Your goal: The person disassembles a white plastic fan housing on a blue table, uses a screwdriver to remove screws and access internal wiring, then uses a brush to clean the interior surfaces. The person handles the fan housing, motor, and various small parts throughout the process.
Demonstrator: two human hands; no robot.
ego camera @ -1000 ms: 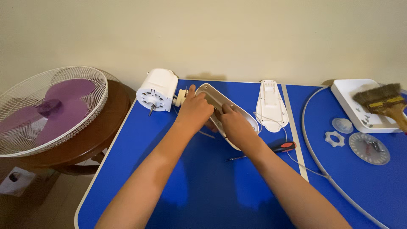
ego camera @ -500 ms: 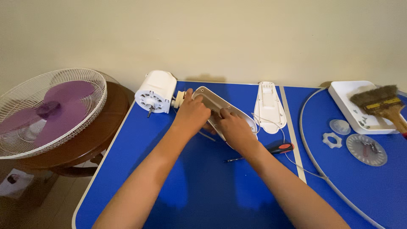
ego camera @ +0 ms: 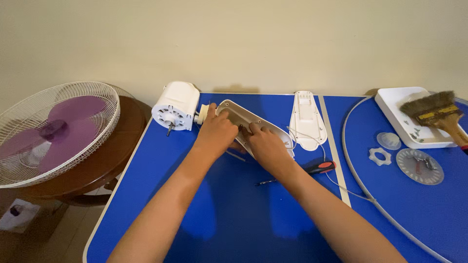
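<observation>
An open white fan neck housing (ego camera: 234, 111) lies tilted on the blue table (ego camera: 234, 219), joined at its left end to a white motor unit (ego camera: 174, 106). My left hand (ego camera: 216, 131) grips the housing's left part. Fingertips of my right hand (ego camera: 265, 143) reach inside the shell, pinching something small and dark that I cannot make out. A matching white cover (ego camera: 306, 121) lies apart to the right. A red-handled screwdriver (ego camera: 307, 171) rests on the table just under my right forearm.
A fan grille with purple blades (ego camera: 51, 129) lies on a brown round table at left. A white tray (ego camera: 410, 118) holds a paintbrush (ego camera: 436, 115) and screws at right. Nearby lie a round clear cap (ego camera: 389, 140), a white nut (ego camera: 380, 156), a dial (ego camera: 419, 166) and a grey ring (ego camera: 358, 181).
Both hands have stayed on the housing, with my right fingers shifting slightly inside the shell. The view has tilted a little; nothing else moved.
</observation>
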